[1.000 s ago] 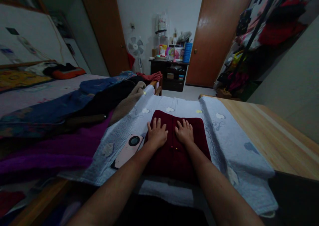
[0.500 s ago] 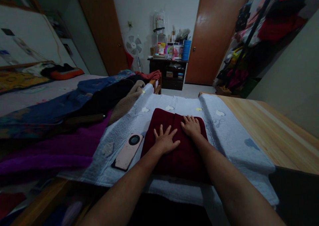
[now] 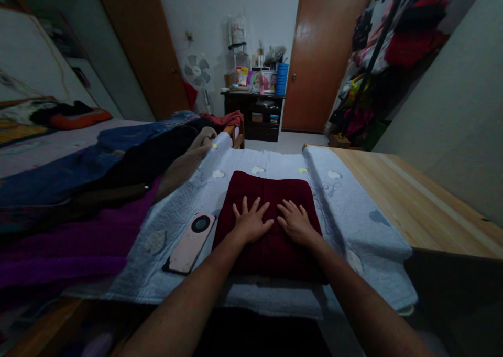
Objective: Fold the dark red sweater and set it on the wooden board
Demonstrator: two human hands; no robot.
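Note:
A dark red folded cloth (image 3: 271, 260), squarish and fairly thick, lies in front of me on a light blue patterned sheet (image 3: 353, 199). Flat on the cloth's left half rests my left hand (image 3: 251, 223), its fingers spread. My right hand (image 3: 297, 223) lies on the right half, also with fingers apart and nothing held. What kind of garment or cloth it is, I cannot tell. Left of it sits a pink phone (image 3: 190, 244), camera side up, with a round black camera ring.
To the left, a bed (image 3: 129, 123) carries piled clothes, among them a purple cloth (image 3: 78, 241) and a brown one (image 3: 181, 165). A wooden tabletop (image 3: 393, 189) extends on the right. Farther back stand a white fan (image 3: 198, 69) and a dark cabinet (image 3: 236, 105).
My right hand has slid back toward me and inward from the cloth's far right corner. My left hand stays on the cloth. The view has turned slightly to the right.

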